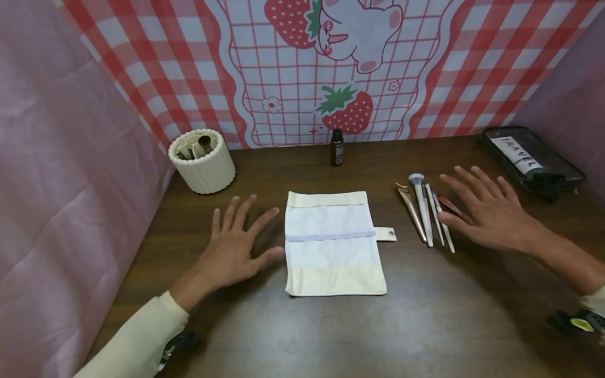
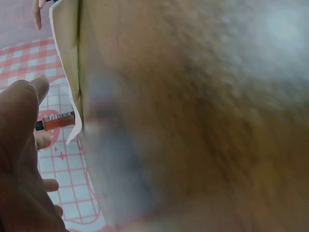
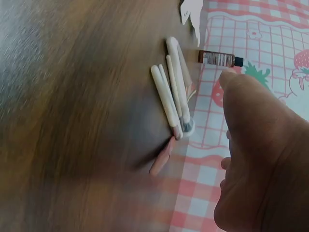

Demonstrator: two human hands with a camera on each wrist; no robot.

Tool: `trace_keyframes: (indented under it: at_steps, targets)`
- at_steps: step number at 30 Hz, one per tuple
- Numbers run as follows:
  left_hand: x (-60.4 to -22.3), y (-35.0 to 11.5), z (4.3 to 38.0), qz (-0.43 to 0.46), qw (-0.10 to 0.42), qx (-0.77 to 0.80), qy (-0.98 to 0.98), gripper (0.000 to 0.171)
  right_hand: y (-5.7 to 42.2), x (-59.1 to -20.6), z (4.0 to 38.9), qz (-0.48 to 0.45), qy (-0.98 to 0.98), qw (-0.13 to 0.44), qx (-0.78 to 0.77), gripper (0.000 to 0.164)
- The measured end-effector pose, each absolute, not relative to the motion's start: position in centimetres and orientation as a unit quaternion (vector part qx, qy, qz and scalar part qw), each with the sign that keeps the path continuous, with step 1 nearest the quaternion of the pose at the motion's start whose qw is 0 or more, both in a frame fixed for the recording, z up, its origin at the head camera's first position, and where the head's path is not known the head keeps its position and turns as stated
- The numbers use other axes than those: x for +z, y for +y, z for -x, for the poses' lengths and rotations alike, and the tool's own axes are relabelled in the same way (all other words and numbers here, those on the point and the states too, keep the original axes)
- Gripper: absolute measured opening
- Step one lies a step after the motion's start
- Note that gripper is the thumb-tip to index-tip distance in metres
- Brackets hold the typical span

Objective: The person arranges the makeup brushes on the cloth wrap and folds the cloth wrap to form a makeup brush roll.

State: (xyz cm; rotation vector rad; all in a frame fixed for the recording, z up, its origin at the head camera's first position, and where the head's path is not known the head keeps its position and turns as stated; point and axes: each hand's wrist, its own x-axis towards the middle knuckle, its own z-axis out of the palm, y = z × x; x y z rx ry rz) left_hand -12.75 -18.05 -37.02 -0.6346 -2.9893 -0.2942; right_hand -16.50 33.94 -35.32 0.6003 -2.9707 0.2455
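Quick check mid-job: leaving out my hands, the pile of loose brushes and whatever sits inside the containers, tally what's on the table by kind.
Cream-and-white fabric wrap: 1
Ribbed white holder: 1
Dark bottle: 1
Black-edged case with the TRAVEL label: 1
Total: 4

We see a cream fabric sleeve (image 1: 142,336) and black wrist-worn device (image 1: 181,342) at left; at right, a cream fabric cuff (image 1: 595,304) and yellow-marked black device (image 1: 561,322).
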Motion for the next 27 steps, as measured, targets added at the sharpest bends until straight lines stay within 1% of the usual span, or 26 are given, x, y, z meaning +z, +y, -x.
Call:
trace_keyframes:
  at_steps: [8, 13, 18, 24, 27]
  targets:
    - [-37.0, -16.8, 13.1, 0.245, 0.037, -0.087, -0.965, 0.079, 32.7, -35.6, 16.8, -0.207, -0.973, 0.041, 0.094, 0.078]
    - [-37.2, -16.1, 13.4, 0.268, 0.041, -0.089, -0.958, 0.073, 32.0, -35.7, 17.1, -0.214, -0.97, 0.043, 0.11, 0.07]
    - [-37.1, -15.6, 13.5, 0.285, 0.041, -0.087, -0.954, 0.068, 31.4, -35.8, 17.4, -0.215, -0.97, 0.042, 0.11, 0.066]
    - [-37.3, -15.3, 13.7, 0.309, 0.033, -0.091, -0.946, 0.06, 30.6, -36.0, 17.7, -0.213, -0.97, 0.06, 0.103, 0.055]
    - [-37.4, -15.2, 13.7, 0.313, 0.023, -0.092, -0.945, 0.057, 30.2, -36.1, 17.9, -0.2, -0.973, 0.059, 0.096, 0.051]
